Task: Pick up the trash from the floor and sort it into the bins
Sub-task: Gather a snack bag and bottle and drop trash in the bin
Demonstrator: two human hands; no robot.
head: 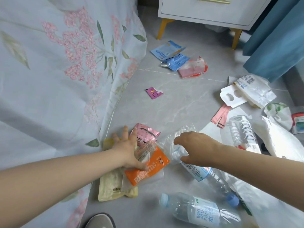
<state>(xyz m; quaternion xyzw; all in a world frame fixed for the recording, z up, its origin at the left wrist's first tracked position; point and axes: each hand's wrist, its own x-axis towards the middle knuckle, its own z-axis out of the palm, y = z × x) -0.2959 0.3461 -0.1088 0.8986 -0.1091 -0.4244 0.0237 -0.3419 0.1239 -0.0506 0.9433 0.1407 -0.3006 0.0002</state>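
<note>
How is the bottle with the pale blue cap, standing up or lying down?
Lying down. The bottle rests on its side on the floor, with its pale blue cap pointing left.

Setting: bedroom in a home. Evidence: pale floral bedspread (65,63) draped down to a grey marble-look tile floor (172,104); white bedside cabinet (205,12) with a brass-coloured drawer handle (213,0) and yellow wooden legs (162,27); teal curtain (276,46) hanging at right; toe of a grey house slipper (100,221) at the bottom edge.
</note>
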